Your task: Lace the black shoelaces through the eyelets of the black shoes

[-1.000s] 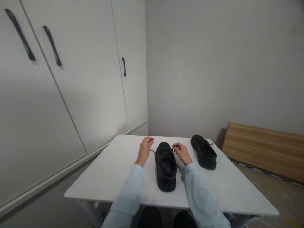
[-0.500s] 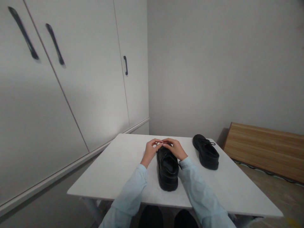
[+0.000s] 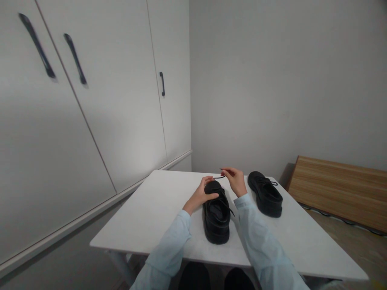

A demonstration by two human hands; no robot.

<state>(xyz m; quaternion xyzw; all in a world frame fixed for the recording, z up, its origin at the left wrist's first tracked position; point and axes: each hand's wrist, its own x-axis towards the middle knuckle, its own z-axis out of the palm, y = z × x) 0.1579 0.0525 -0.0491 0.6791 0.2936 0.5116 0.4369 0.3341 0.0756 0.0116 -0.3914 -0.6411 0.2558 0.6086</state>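
Observation:
A black lace-up shoe [image 3: 217, 225] rests on the white table [image 3: 145, 217], its heel toward me. My left hand [image 3: 199, 195] is at the left side of this shoe, thumb over the lacing and fingers up by the toe, spread apart. Beyond the toe and to the right, my right hand [image 3: 236, 181] pinches a black shoelace [image 3: 219, 177] between thumb and fingertips. The lace stretches from near my left fingertips to my right ones. Another lace end hangs off the shoe's right side. A second black shoe [image 3: 267, 199] stands further right, its lace lying in a loop.
White cabinets [image 3: 127, 121] with dark handles run along the left. A grey wall [image 3: 272, 80] rises behind the table. To the right, a wood-grain panel [image 3: 338, 193] stands on the floor past the table edge.
My hands, together over the toe before, have come apart. The right moved right and slightly up with the lace pinched; the left opened over the shoe. The view shifted slightly.

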